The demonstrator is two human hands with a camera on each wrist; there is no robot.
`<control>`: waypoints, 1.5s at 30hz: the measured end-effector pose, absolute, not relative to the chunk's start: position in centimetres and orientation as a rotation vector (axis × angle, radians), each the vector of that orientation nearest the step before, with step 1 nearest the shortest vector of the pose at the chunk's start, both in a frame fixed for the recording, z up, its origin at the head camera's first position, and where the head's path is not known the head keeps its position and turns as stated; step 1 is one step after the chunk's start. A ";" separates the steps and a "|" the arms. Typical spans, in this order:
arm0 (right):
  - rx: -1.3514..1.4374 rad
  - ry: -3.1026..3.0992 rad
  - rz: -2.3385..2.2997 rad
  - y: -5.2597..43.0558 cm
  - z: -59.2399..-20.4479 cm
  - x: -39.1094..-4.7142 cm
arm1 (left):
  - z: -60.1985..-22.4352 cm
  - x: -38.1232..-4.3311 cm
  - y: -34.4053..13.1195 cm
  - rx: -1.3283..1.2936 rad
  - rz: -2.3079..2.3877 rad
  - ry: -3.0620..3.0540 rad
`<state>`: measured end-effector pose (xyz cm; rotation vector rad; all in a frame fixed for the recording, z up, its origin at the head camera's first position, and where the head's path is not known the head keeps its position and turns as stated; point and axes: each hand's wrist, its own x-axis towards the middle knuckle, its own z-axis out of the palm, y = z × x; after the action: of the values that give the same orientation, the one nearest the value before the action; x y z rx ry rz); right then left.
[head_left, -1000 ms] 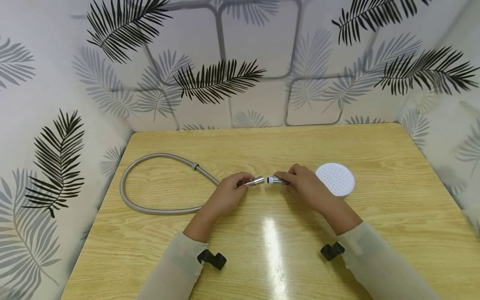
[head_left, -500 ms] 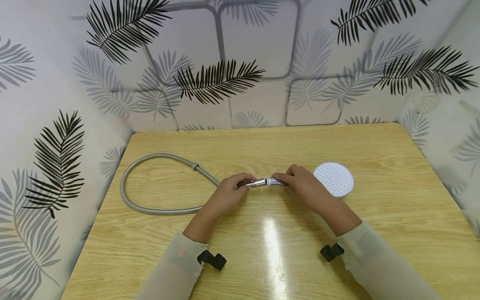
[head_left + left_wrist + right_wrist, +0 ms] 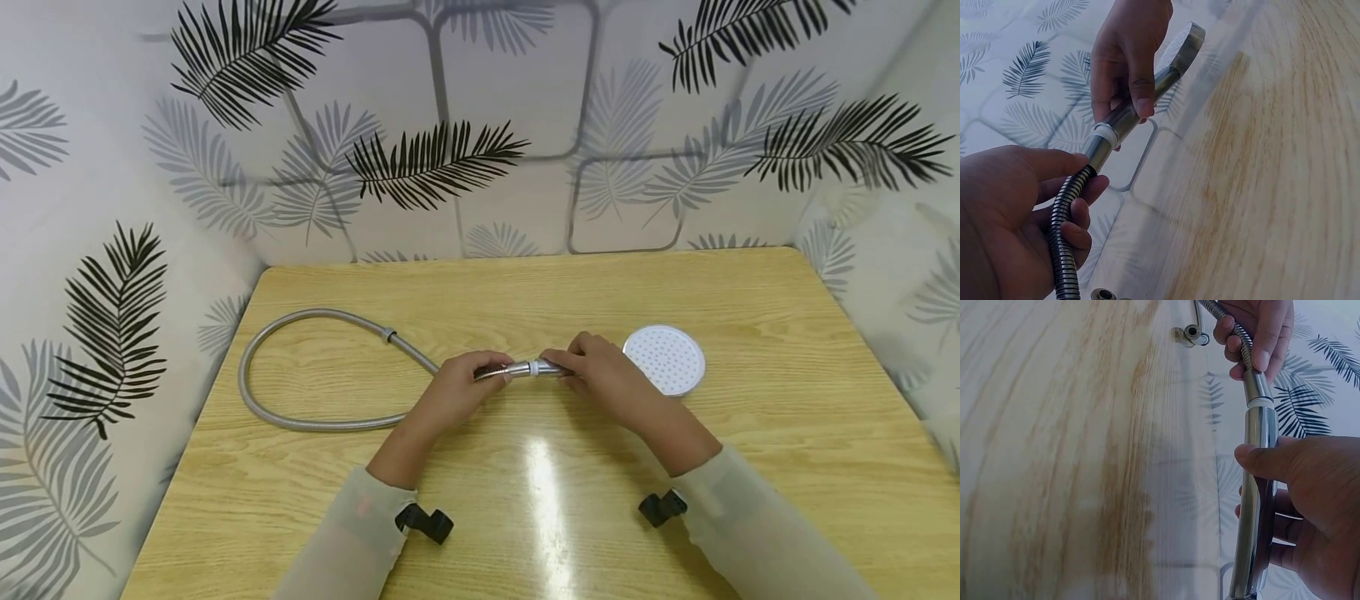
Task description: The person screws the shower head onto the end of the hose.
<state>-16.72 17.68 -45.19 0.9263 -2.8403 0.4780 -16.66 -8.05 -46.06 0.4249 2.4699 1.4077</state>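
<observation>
A shower head (image 3: 664, 360) with a round white spray face and chrome handle (image 3: 1254, 506) is gripped by my right hand (image 3: 611, 377), thumb along one side of the handle. My left hand (image 3: 456, 385) holds the ribbed metal shower hose (image 3: 1060, 231), pinching near its smooth chrome end fitting (image 3: 1099, 150) with thumb and finger. That fitting meets the handle end in line, and a narrow white ring (image 3: 1107, 132) shows between them. From the left hand the hose runs off in a wide loop on the table's left side.
The wooden table (image 3: 540, 292) carries the hose loop. A loose nut (image 3: 388, 334) sits on the hose, and the hose's other end fitting (image 3: 1193, 332) shows in the right wrist view. Leaf-patterned walls (image 3: 480, 108) stand behind and at both sides.
The gap between the hose fitting and the shower head's handle has closed. The shower head shifted slightly left with my right hand, while my left hand stayed almost in place.
</observation>
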 end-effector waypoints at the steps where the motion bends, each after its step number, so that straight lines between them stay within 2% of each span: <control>1: 0.925 -2.840 0.474 17.7 -45.2 -16.7 | -46.1 -16.7 -8.1 0.430 1.402 2.473; 45: 0.933 -2.853 0.416 17.3 -44.8 -16.2 | -46.0 -16.3 -8.1 0.490 1.363 2.477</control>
<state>-16.17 17.25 -44.83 0.9329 -2.8527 0.4163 -16.30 -8.07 -45.98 0.4900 2.4770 1.3627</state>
